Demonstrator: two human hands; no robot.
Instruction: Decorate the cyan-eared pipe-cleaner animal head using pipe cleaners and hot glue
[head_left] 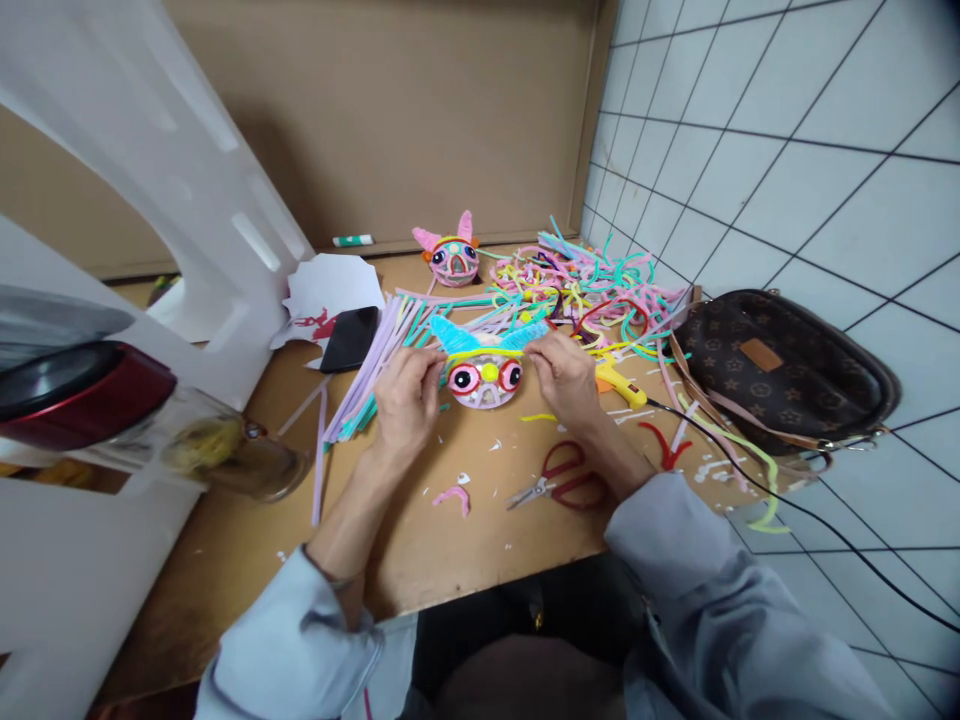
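In front of me is a pipe-cleaner animal head with blue ears, pink-and-red ringed googly eyes and a yellow nose. A yellow pipe cleaner runs across its brow, below the ears. My left hand pinches the strip's left end with closed fingers, beside the left eye. At the other end, my right hand is closed on it too, next to the right eye. The fingertips partly hide both ends. Red-handled scissors lie below my right hand, and a yellow glue gun is to its right.
A similar pink-eared head stands farther back. Straight pipe cleaners and a tangled heap cover the table's far part. A phone lies left, near a glass jug. A brown handbag and the glue gun's cord are right.
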